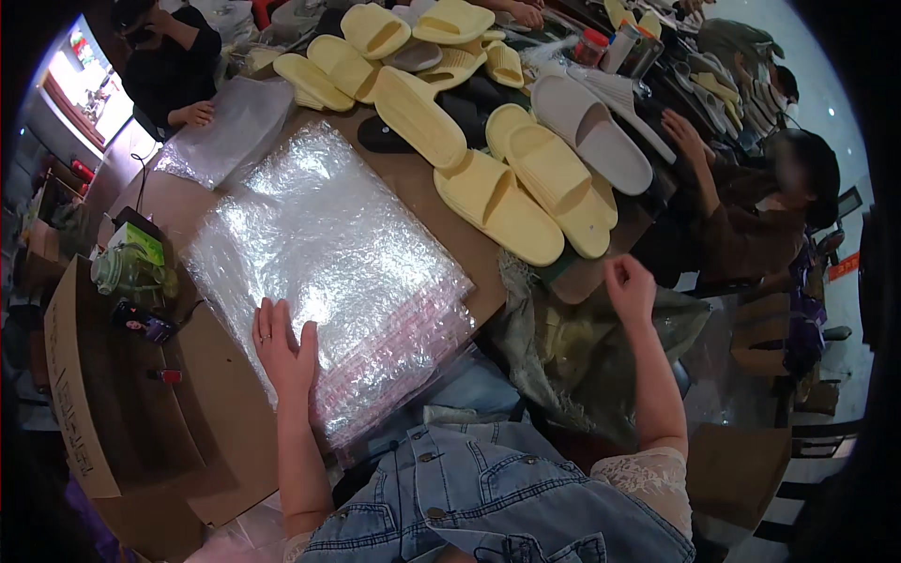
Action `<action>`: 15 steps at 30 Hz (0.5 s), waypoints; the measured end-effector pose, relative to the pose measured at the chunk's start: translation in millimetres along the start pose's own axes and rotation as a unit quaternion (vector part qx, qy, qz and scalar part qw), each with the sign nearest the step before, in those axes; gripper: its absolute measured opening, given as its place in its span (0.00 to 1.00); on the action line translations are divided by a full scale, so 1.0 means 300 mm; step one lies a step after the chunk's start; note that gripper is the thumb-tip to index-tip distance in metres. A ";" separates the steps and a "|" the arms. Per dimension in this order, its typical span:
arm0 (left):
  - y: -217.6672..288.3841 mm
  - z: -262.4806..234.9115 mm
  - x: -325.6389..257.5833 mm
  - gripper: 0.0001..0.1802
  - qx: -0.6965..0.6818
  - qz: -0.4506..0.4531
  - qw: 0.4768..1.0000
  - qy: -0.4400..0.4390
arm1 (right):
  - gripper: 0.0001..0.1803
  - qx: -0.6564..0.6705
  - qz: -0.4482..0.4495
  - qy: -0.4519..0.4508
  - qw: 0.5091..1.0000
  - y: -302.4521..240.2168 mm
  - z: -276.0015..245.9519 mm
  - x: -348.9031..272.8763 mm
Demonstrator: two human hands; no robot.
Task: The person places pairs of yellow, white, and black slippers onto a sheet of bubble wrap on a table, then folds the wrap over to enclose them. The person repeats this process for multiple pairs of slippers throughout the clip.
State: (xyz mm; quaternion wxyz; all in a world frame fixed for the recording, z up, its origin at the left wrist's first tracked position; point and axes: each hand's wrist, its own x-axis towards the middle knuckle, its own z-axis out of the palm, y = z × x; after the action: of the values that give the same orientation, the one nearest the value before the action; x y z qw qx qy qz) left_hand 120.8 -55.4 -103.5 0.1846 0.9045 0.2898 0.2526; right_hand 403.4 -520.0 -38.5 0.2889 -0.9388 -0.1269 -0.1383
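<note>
My left hand (283, 349) lies flat on the near left part of a thick stack of clear plastic bags (328, 225), fingers stretched out, a ring on one of them. The stack's near edge has pinkish strips. Off to the right, my right hand (631, 289) is raised with its fingers curled in, and nothing shows in it. It hovers over an olive woven sack (582, 366), close to the nearest slippers. A pale yellow slipper (499, 206) lies at the front of a heap of yellow slippers. Beside it is a grey slipper (593, 136).
A cardboard box (122, 394) stands at the left, near a glass jug (122, 272), a phone (145, 321) and a small red object (164, 375). One person at the far left touches more plastic sheets (230, 127). Another person (751, 216) sits at the right, a hand over the slippers.
</note>
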 end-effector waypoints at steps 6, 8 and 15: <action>0.017 -0.009 0.003 0.31 -0.013 -0.002 1.000 0.001 | 0.07 0.014 -0.168 0.131 0.977 -0.122 -0.021 0.328; 0.015 -0.008 0.001 0.32 -0.016 -0.001 1.000 0.004 | 0.12 -0.040 -0.192 0.198 0.960 -0.119 -0.017 0.463; 0.017 -0.006 0.001 0.31 -0.004 0.007 1.000 0.018 | 0.32 -0.058 -0.115 0.074 0.989 -0.015 0.050 0.898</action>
State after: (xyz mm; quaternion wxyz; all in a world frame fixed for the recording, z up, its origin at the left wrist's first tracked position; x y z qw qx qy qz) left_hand 122.2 -58.7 -99.5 0.1816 0.9010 0.2859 0.2712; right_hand 655.3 -465.0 41.5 0.2246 -0.9204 -0.2041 -0.2465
